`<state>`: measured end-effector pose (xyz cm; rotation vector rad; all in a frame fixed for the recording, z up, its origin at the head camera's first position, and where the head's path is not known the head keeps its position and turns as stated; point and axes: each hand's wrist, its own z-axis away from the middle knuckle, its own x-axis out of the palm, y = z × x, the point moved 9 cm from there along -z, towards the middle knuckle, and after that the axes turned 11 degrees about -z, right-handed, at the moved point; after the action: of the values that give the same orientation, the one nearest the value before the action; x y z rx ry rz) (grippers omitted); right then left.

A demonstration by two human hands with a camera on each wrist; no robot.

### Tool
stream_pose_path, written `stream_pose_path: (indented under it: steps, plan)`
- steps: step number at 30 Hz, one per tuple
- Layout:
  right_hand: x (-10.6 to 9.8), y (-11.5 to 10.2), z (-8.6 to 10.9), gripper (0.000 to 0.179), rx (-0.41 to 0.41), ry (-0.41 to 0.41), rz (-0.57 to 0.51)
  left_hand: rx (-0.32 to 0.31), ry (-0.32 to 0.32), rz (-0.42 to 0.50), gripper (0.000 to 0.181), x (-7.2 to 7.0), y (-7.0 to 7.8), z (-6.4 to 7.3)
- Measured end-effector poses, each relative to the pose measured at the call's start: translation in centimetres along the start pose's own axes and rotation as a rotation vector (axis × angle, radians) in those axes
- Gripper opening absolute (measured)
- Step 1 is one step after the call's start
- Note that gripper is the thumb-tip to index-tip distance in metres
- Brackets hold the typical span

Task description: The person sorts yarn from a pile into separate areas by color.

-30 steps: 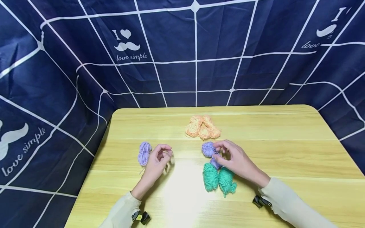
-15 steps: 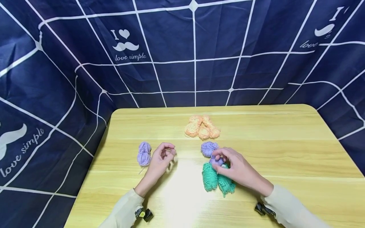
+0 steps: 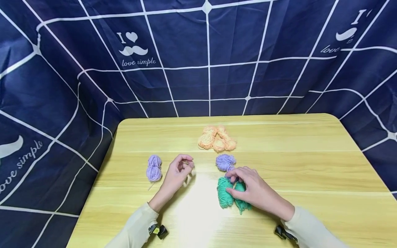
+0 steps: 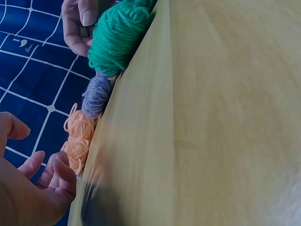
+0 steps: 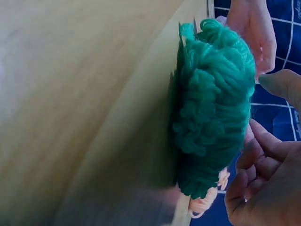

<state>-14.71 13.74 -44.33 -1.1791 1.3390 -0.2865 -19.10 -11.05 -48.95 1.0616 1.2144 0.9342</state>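
Note:
Two green yarn balls lie side by side on the table; the left ball [image 3: 224, 197] shows more than the right ball [image 3: 243, 206], which my right hand [image 3: 256, 188] partly covers. That hand is over them, thumb and fingers apart around the upper part of the green yarn [image 5: 214, 108]. Just beyond is a purple yarn ball [image 3: 225, 162], with more purple yarn mostly hidden under the right fingers. My left hand [image 3: 175, 176] stays loosely curled above the table, holding nothing. To its left lies a lilac yarn skein [image 3: 154, 168] with a loose tail.
Farther back on the wooden table [image 3: 294, 155] sit bundles of peach yarn [image 3: 207, 138], lying close together. A dark blue curtain [image 3: 183, 44] with white lines hangs behind the table and along both sides.
My right hand has come nearer, from the purple yarn to over the green balls, with its fingers still at the purple yarn's near end. The left hand has shifted slightly right, away from the lilac skein.

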Motion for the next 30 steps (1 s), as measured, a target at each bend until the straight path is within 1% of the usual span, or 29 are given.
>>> stream_pose_path:
  steps: [5,15,24,30]
  plan:
    - [0.1,-0.4,0.4,0.04,-0.018,0.013,0.042,-0.004,-0.011,-0.001,0.027,0.4,0.0,-0.1]
    - [0.6,-0.6,0.8,0.043,-0.011,0.013,0.078,-0.015,-0.018,0.013,0.028,1.5,0.0,-0.4]
    - [0.8,-0.4,0.9,0.043,0.005,0.012,0.104,-0.003,-0.064,0.027,0.029,3.3,0.5,-1.1]
    - [1.0,-0.4,0.8,0.042,0.018,-0.009,0.125,-0.018,-0.09,0.034,0.03,4.6,0.4,-1.3]
